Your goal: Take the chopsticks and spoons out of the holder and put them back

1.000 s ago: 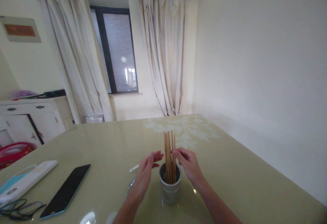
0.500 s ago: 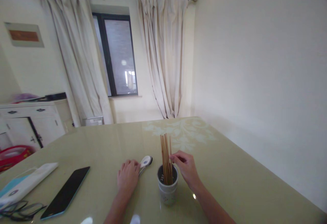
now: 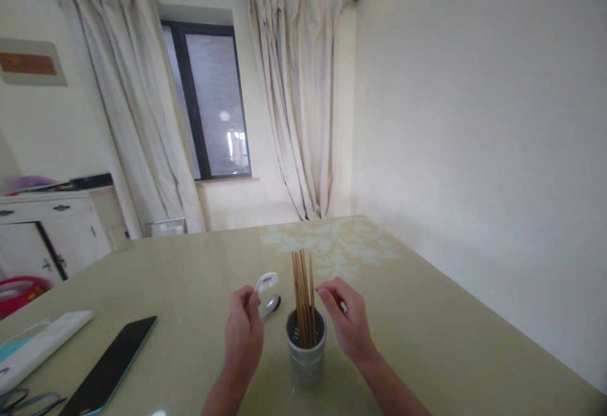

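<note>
My left hand is closed on a white spoon, lifted a little off the table with its bowl pointing away from me. A metal spoon lies on the table just beyond that hand, its handle partly hidden. To the right stands a grey cup holding several wooden chopsticks upright. My right hand is beside the chopsticks, thumb and forefinger pinched together, apart from the nearest stick. Nothing shows between those fingertips.
A black phone lies on the table at left, near a white power strip-like bar and glasses. A wall runs along the right side. A white cabinet and red basket stand at far left.
My left hand has picked up the white spoon from the table, uncovering the metal spoon under it. My right hand has let go of the chopstick and moved slightly away from it.
</note>
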### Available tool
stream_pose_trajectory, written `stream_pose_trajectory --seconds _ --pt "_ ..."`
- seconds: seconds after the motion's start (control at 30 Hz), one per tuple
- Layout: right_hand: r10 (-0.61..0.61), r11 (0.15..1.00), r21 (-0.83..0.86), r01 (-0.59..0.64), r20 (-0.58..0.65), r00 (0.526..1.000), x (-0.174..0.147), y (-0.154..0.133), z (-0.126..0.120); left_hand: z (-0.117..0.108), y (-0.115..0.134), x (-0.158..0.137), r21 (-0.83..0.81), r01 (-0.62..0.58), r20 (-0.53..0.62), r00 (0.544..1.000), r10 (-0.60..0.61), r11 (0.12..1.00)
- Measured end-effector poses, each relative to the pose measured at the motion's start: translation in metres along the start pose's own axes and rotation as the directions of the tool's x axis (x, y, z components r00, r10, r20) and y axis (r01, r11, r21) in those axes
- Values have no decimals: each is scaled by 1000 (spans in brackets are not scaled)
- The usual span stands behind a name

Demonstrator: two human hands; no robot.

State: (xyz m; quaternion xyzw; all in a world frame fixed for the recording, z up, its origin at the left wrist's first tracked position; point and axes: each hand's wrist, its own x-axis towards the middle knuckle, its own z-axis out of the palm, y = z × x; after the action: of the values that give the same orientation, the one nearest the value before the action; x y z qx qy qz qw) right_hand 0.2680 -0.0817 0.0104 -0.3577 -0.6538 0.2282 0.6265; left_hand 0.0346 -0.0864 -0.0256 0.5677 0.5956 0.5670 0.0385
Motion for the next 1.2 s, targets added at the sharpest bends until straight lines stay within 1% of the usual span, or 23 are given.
stream_pose_trajectory --seconds 0.03,0.07,0.13,0.17,0.2,0.23,0.27,0.37,0.4,0.47,0.53,0.57,0.6,0.63,0.7,0.77,0.83,0.9,0.93,0.97,1.03,1.13,1.2 --pt "-60 998 -5 61 40 997 -3 -3 0 1 4 -6 -57 -114 -14 993 114 992" --pt "-123 992 -6 124 73 990 -5 -6 1 1 7 -13 -103 -230 -14 973 230 968" --pt "-238 970 -8 242 137 962 -10 -10 2 4 10 -25 -166 -421 14 903 429 892" --pt "-279 959 -11 284 162 947 -11 -11 2 5 11 -30 -183 -481 32 869 494 858" --pt "-302 951 -13 310 189 934 -13 -11 1 7 10 -34 -192 -514 43 846 531 836" --pt "-315 946 -14 325 213 925 -14 -11 0 9 10 -37 -194 -523 48 840 541 830" --pt "-316 944 -16 329 233 920 -15 -11 -1 11 9 -39 -193 -514 46 846 531 836" --pt "-302 947 -29 320 252 919 -18 -13 -5 15 8 -41 -198 -437 46 890 453 878" --pt "-302 947 -32 320 257 918 -18 -14 -5 16 8 -41 -201 -416 56 899 435 887" --pt "-298 949 -20 313 260 918 -19 -17 -6 14 8 -41 -214 -405 75 900 429 889" --pt "-276 960 12 280 222 935 -17 -19 -5 11 8 -39 -238 -428 71 888 455 872" --pt "-254 967 23 254 182 950 -15 -20 -5 9 7 -37 -243 -433 58 887 459 868" --pt "-228 974 27 227 134 964 -13 -21 -5 7 7 -33 -234 -420 42 897 440 877" --pt "-202 979 23 201 89 975 -11 -21 -5 5 6 -27 -204 -380 26 919 393 902" --pt "-165 986 -3 165 42 985 -7 -20 -7 1 4 -14 -79 -238 21 970 240 968" --pt "-141 989 -28 143 64 988 -3 -18 -10 -1 2 -1 128 -106 88 992 96 986" --pt "-126 990 -43 132 128 984 0 -18 -13 -1 -1 6 363 -72 215 977 -9 929" --pt "-125 989 -60 136 169 978 2 -18 -15 -1 -3 8 546 -93 332 937 -113 833" --pt "-127 988 -69 141 173 977 3 -18 -17 -1 -3 6 605 -106 371 915 -162 789" --pt "-129 986 -79 144 170 977 4 -18 -18 -1 -4 5 644 -115 398 895 -203 756" --pt "-127 985 -92 145 173 977 5 -19 -19 -1 -5 2 678 -126 436 863 -257 724" --pt "-135 979 -119 164 223 965 5 -18 -16 0 -9 2 668 -129 470 837 -280 733" --pt "-141 970 -156 187 264 954 2 -18 -11 1 -13 3 649 -135 479 837 -264 749"
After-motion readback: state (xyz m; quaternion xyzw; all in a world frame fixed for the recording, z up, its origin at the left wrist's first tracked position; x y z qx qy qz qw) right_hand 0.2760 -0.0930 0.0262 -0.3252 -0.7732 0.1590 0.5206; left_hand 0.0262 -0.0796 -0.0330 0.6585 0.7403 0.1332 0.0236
